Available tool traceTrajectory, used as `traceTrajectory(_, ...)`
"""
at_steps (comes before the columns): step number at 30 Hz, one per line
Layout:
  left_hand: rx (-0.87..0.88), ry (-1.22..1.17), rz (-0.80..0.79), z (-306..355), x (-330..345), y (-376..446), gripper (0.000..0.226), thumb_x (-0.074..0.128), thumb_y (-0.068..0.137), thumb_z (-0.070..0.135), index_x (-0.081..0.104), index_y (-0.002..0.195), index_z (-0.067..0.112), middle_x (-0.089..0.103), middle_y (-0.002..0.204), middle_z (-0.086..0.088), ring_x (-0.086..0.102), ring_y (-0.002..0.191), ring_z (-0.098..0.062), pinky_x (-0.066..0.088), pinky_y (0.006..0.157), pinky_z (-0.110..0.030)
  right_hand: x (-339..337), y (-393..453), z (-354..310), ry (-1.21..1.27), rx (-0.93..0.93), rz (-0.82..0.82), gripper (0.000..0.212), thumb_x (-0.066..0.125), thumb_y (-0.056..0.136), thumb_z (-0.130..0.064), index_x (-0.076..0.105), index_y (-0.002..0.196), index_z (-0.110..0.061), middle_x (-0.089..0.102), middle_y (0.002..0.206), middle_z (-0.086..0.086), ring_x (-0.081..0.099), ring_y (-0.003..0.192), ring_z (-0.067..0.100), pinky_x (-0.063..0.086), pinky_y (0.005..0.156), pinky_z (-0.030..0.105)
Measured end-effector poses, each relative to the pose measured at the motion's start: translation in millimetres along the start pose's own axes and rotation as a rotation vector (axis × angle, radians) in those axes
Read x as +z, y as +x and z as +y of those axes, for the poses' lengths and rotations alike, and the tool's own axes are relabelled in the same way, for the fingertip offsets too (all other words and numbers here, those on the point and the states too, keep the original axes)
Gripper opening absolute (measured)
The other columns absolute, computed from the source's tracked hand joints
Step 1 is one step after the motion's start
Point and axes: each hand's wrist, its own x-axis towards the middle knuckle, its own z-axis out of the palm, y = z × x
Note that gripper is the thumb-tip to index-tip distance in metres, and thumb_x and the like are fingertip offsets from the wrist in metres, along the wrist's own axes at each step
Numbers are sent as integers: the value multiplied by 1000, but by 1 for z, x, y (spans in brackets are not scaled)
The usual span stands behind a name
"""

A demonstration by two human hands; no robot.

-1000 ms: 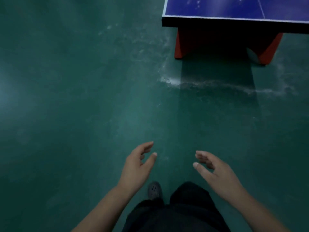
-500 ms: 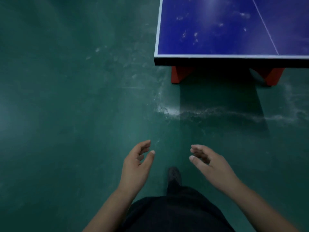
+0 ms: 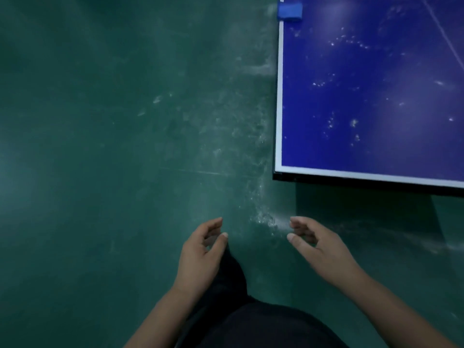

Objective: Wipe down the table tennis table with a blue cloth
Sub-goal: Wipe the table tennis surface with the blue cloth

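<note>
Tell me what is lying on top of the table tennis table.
On the table lie pale dusty smudges and, at its left edge near the top of the picture, a blue cloth. The rest of the tabletop runs out of the picture, so anything there is unseen.

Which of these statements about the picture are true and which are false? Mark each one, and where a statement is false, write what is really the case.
1. Both hands hold nothing. True: the left hand and the right hand hang over the green floor with loosely curled fingers.
2. The blue cloth lies on the floor. False: it sits at the left edge of the table tennis table, far from the hands.
3. The tabletop shows pale specks. True.
4. The right hand rests on the table. False: it is short of the table's near edge, touching nothing.
5. The table has a white border line. True.
</note>
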Motion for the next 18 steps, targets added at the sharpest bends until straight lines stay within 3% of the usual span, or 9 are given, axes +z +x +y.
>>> traceTrajectory(3,33,30,-33,29,-26,93,32,70,90,16,65,107,42,69,112,15,63,107,2,50,99,-32,11,64,-47,1,51,42,35,69,91,-34,59,124,-39,64,113,-28,56,102,-17,47,97,21)
traceTrajectory(8,74,72,-98,83,-52,237,32,69,91,21,63,107,48,68,110,19,63,108,2,50,100,-33,3,169,-118,32,55,75,36,66,93,-34,57,126,-41,63,115,-27,56,103,-16,45,92,15)
traceTrajectory(13,105,70,-155,130,-47,357,30,68,91,21,64,109,45,69,111,23,62,109,3,50,99,-32,-25,281,-171,179,42,213,33,64,94,-29,53,112,-54,65,110,-31,58,102,-15,45,87,10)
traceTrajectory(16,120,73,-176,151,-36,429,30,68,92,20,64,111,42,66,114,27,62,109,5,50,99,-31,-36,353,-191,270,34,261,31,64,93,-29,56,114,-51,64,112,-34,59,104,-13,46,79,2)
traceTrajectory(18,116,83,-180,168,-27,479,29,68,92,19,65,112,41,68,114,24,62,109,3,51,100,-33,-45,405,-202,314,29,266,31,65,93,-27,57,114,-49,65,112,-31,60,105,-11,46,82,3)
